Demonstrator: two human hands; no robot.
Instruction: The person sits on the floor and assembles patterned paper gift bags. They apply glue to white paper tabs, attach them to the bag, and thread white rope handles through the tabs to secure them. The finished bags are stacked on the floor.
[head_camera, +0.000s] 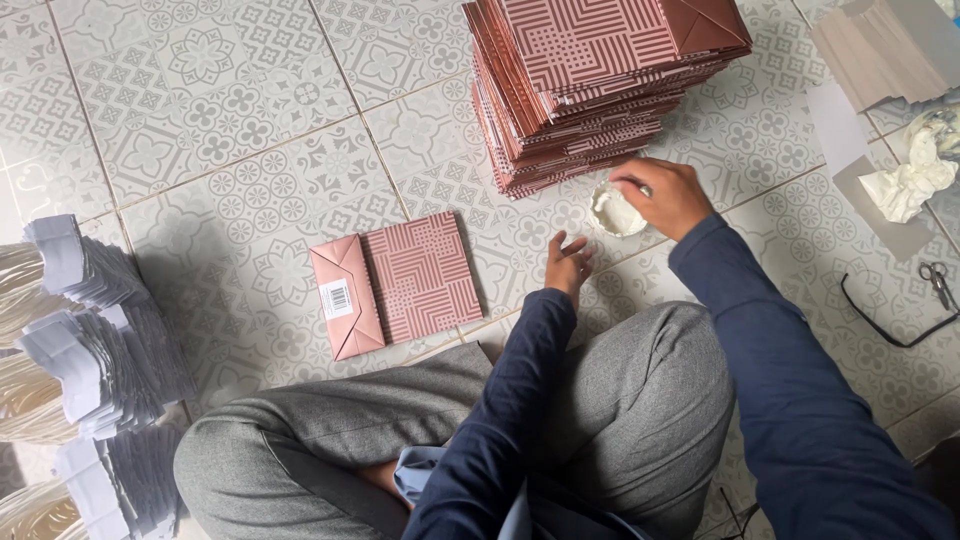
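Head view: one flat pink patterned bag (395, 284) on tiled floor (230, 150), one tall stack of same bags (590, 85) behind. Right hand (668, 196) curled over small white cup (613, 212), fingers dipped inside. Left hand (568, 264) loosely open, empty, just beside cup.

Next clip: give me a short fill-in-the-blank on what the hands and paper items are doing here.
1. The right hand dips its fingers into a small round ____ tub.
2. The left hand holds ____.
3. The single flat pink patterned paper bag lies on the tiled ____.
4. The tall stack of pink patterned paper bags stands ____ the tub.

Missing: white; nothing; floor; behind
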